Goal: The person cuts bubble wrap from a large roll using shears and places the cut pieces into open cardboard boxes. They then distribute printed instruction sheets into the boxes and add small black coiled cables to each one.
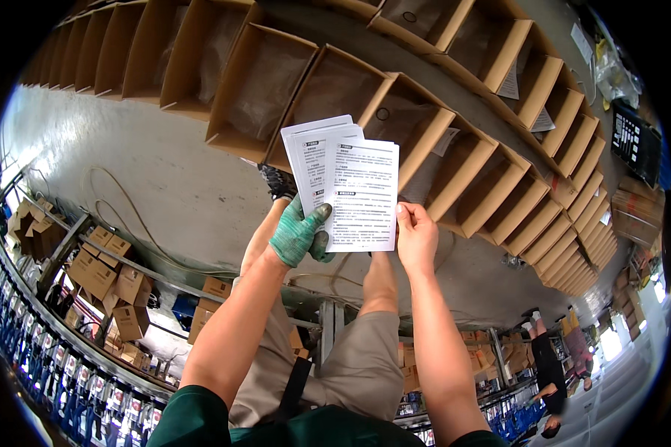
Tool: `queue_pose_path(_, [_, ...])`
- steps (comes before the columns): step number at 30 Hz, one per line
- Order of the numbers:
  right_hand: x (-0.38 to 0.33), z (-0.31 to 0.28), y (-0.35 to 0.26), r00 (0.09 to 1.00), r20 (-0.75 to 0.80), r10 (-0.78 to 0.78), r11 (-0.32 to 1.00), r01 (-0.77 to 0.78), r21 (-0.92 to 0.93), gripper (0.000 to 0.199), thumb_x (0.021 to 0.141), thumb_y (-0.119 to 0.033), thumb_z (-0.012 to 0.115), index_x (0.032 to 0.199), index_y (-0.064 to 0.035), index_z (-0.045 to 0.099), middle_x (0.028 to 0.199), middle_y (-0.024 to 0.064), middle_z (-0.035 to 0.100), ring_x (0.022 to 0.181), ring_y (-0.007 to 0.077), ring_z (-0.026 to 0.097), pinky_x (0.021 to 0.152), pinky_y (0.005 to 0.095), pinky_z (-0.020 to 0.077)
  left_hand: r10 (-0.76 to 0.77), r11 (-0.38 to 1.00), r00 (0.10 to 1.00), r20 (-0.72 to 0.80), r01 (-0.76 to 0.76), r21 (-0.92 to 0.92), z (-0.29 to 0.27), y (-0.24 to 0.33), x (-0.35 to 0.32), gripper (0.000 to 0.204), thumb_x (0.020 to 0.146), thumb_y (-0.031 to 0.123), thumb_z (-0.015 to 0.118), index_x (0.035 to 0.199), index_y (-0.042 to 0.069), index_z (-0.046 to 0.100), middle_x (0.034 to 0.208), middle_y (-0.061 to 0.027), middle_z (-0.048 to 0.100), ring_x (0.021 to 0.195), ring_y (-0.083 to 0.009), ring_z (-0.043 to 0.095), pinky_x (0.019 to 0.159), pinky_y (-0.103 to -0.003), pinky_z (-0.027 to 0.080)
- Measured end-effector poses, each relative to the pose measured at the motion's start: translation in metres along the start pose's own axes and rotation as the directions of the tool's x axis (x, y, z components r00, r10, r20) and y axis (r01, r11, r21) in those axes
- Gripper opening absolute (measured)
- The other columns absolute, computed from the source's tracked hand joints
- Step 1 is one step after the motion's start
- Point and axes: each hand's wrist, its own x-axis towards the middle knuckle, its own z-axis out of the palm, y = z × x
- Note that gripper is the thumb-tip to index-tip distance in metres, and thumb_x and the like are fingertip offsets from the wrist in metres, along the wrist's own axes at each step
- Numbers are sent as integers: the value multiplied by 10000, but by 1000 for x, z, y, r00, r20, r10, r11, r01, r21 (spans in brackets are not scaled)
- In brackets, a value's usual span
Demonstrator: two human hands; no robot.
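A stack of printed white sheets (303,149) is in my left hand (300,232), which wears a green knitted glove with dark, soiled fingertips. The gloved thumb presses on the front of the stack near its lower edge. One sheet (367,186) is fanned out to the right over the others. At that sheet's lower right edge my bare right hand (416,235) is closed, thumb against fingers, pinching the paper's edge. Just beyond the papers stands a row of open cardboard boxes (376,102), several with clear plastic inside.
A second row of open boxes (538,93) runs behind; some hold paper sheets (543,121). A hose (104,197) lies on the floor at left. Brown cartons (93,274) sit by a metal rail behind me. Two people (548,365) are at the far right, near a black panel (634,145).
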Motion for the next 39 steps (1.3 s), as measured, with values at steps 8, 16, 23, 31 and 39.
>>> queue_pose_path(8, [-18, 84, -43, 978, -133, -161, 973, 135, -187, 584, 960, -322, 762, 1396, 32, 600, 1112, 189, 760, 924, 217, 746, 845, 335, 567, -36, 997, 997, -69, 41, 70, -37, 58, -9, 226, 1025, 124, 630, 1233, 42, 591, 860, -20, 657, 519, -61, 500, 410, -245, 408])
queue_pose_path(16, [-24, 113, -50, 983, -119, -143, 960, 109, -257, 590, 969, -262, 734, 1431, 55, 549, 1139, 241, 737, 1014, 328, 747, 896, 383, 568, -4, 994, 994, -112, 16, 108, -57, 51, 0, 203, 1025, 110, 625, 1207, 29, 589, 821, -28, 653, 504, -73, 502, 395, -258, 406])
queue_pose_path(23, [-23, 105, -35, 969, -114, -218, 948, 182, -260, 521, 973, -229, 718, 1382, 63, 579, 1217, 255, 704, 1081, 364, 720, 912, 413, 574, 55, 996, 987, -154, -43, 79, -53, 22, 2, 258, 1012, 105, 645, 1248, 25, 579, 873, -34, 665, 533, -70, 511, 434, -250, 433])
queue_pose_path(31, [-12, 92, -14, 869, -127, -477, 834, 403, -377, 357, 971, -146, 696, 1256, 57, 627, 1223, 249, 689, 1062, 395, 705, 906, 435, 583, 23, 1000, 989, -148, -25, -11, -42, 7, -1, 270, 1013, 100, 646, 1265, 31, 578, 951, -31, 673, 638, -58, 526, 505, -225, 443])
queue_pose_path(39, [-3, 76, -3, 960, -108, -258, 960, 241, -143, 214, 1034, -183, 620, 1019, 23, 563, 944, 163, 674, 811, 311, 655, 761, 426, 524, 56, 998, 987, -153, -52, 29, -41, -2, 4, 251, 1016, 91, 637, 1252, 38, 569, 930, -29, 669, 608, -57, 517, 486, -225, 438])
